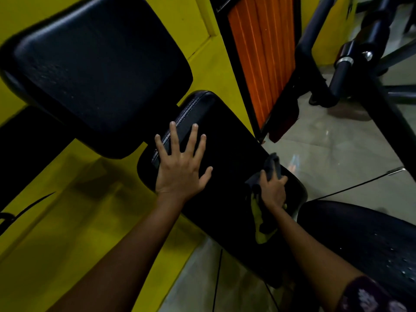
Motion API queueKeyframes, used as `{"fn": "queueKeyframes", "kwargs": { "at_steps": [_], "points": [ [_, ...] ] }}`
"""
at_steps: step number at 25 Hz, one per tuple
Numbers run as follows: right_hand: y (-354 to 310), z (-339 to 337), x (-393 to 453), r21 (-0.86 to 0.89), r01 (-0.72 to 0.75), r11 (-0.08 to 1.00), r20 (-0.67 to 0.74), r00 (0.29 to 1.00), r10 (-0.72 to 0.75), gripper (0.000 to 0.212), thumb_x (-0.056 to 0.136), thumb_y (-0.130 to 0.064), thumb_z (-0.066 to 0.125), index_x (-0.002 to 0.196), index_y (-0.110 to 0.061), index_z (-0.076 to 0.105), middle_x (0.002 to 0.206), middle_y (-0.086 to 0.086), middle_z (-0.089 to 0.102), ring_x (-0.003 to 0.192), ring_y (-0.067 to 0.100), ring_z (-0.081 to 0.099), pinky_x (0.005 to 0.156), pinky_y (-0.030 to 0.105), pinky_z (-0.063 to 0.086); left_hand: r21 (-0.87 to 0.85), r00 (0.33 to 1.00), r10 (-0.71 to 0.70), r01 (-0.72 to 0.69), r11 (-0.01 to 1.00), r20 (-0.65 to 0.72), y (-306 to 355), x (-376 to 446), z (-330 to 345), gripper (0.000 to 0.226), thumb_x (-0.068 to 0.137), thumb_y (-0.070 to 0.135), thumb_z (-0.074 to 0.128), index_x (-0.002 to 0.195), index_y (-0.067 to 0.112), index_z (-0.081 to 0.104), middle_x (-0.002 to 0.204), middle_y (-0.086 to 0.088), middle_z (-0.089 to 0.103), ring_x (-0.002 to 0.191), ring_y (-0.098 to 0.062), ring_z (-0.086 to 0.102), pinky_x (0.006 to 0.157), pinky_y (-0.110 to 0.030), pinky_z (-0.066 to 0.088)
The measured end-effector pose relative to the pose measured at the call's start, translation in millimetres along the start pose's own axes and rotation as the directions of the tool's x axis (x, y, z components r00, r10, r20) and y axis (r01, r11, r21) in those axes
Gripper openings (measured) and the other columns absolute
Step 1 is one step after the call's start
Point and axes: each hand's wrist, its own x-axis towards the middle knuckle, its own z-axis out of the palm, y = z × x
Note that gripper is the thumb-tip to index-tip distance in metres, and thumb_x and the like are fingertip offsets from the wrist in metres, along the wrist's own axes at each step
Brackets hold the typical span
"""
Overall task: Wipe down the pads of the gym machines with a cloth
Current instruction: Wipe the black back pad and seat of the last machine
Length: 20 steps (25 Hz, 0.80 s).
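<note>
A long black padded bench pad (227,154) runs through the middle of the view. My left hand (182,167) lies flat on its left side with the fingers spread. At the pad's right edge my right hand (273,188) grips a dark grey and yellow cloth (261,224) and holds it against the pad. Part of the cloth bunches above the fingers and part hangs below the wrist. A larger black pad (96,64) sits at the upper left, and another black pad (364,239) with water droplets lies at the lower right.
A yellow wall (56,221) fills the left side. An orange panel in a black frame (263,55) stands behind the bench. Black machine bars and rollers (351,64) cross the upper right above a shiny tiled floor (333,143).
</note>
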Motion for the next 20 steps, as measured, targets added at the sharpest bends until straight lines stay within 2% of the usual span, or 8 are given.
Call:
{"fn": "queueKeyframes", "kwargs": {
  "at_steps": [3, 6, 8, 10, 12, 15, 18, 20],
  "points": [
    [-21, -4, -1, -0.051, 0.031, 0.998, -0.019, 0.999, -0.032, 0.055, 0.096, -0.05, 0.037, 0.147, -0.032, 0.026, 0.126, 0.018, 0.038, 0.106, 0.042, 0.052, 0.082, 0.04, 0.039, -0.003, 1.0, -0.007, 0.007, 1.0, -0.023, 2, 0, 0, 0.077, 0.084, 0.065, 0.033, 0.147, 0.021, 0.03, 0.157, -0.009, 0.018, 0.139, -0.05, 0.015, 0.104, -0.067, 0.021],
    [-83, -1, -25, -0.103, 0.399, 0.911, -0.095, 0.908, -0.408, 0.054, 0.094, -0.053, 0.036, 0.144, -0.033, 0.031, 0.121, 0.015, 0.041, 0.1, 0.037, 0.053, 0.075, 0.039, 0.04, -0.001, 0.995, 0.047, -0.048, 0.999, -0.086, 3, 0, 1, 0.074, 0.085, 0.06, 0.038, 0.144, 0.015, 0.038, 0.155, -0.012, 0.024, 0.141, -0.04, 0.02, 0.107, -0.061, 0.016],
    [-103, 1, -30, -0.14, 0.534, 0.834, -0.146, 0.822, -0.551, 0.059, 0.09, -0.056, 0.033, 0.145, -0.033, 0.032, 0.117, 0.015, 0.044, 0.094, 0.035, 0.055, 0.072, 0.038, 0.043, 0.013, 0.983, 0.12, -0.12, 0.993, -0.137, 2, 0, 3, 0.069, 0.088, 0.055, 0.033, 0.142, 0.013, 0.042, 0.153, -0.013, 0.028, 0.141, -0.033, 0.023, 0.11, -0.056, 0.014],
    [-85, 2, -20, -0.085, 0.452, 0.888, -0.189, 0.868, -0.459, 0.059, 0.091, -0.054, 0.039, 0.141, -0.023, 0.038, 0.116, 0.017, 0.046, 0.095, 0.036, 0.056, 0.072, 0.039, 0.043, -0.021, 0.976, 0.129, -0.134, 0.991, -0.174, 2, 0, 5, 0.068, 0.089, 0.052, 0.026, 0.139, 0.011, 0.045, 0.151, -0.014, 0.033, 0.139, -0.034, 0.028, 0.111, -0.053, 0.014],
    [-47, 3, -2, 0.052, 0.17, 0.984, -0.174, 0.972, -0.159, 0.06, 0.092, -0.052, 0.047, 0.13, -0.007, 0.04, 0.116, 0.02, 0.048, 0.101, 0.04, 0.056, 0.075, 0.041, 0.04, -0.043, 0.974, 0.127, -0.138, 0.99, -0.188, 3, 0, 6, 0.068, 0.088, 0.051, 0.027, 0.138, 0.01, 0.048, 0.148, -0.014, 0.038, 0.138, -0.035, 0.032, 0.11, -0.052, 0.015],
    [0, 2, 13, 0.143, -0.122, 0.982, -0.064, 0.989, 0.133, 0.067, 0.093, -0.051, 0.045, 0.135, 0.0, 0.033, 0.125, 0.025, 0.047, 0.106, 0.041, 0.054, 0.079, 0.04, 0.04, -0.043, 0.97, 0.134, -0.145, 0.988, -0.204, 3, 0, 7, 0.066, 0.088, 0.051, 0.029, 0.137, 0.01, 0.049, 0.146, -0.012, 0.041, 0.137, -0.034, 0.034, 0.109, -0.052, 0.018],
    [-11, 1, -3, 0.07, -0.153, 0.986, -0.078, 0.984, 0.158, 0.058, 0.096, -0.049, 0.04, 0.147, -0.026, 0.027, 0.13, 0.022, 0.038, 0.107, 0.043, 0.051, 0.093, 0.045, 0.039, -0.027, 0.966, 0.136, -0.145, 0.989, -0.221, 3, 0, 7, 0.066, 0.087, 0.05, 0.03, 0.136, 0.011, 0.05, 0.146, -0.012, 0.042, 0.137, -0.034, 0.035, 0.109, -0.052, 0.019],
    [-33, 10, -41, 0.046, -0.035, 0.998, -0.096, 0.995, 0.039, 0.057, 0.094, -0.05, 0.042, 0.146, -0.029, 0.029, 0.127, 0.019, 0.041, 0.104, 0.041, 0.053, 0.092, 0.045, 0.042, -0.022, 0.964, 0.133, -0.142, 0.99, -0.232, 3, 0, 8, 0.066, 0.086, 0.05, 0.031, 0.136, 0.01, 0.05, 0.146, -0.012, 0.042, 0.136, -0.034, 0.035, 0.109, -0.052, 0.02]
  ]
}}
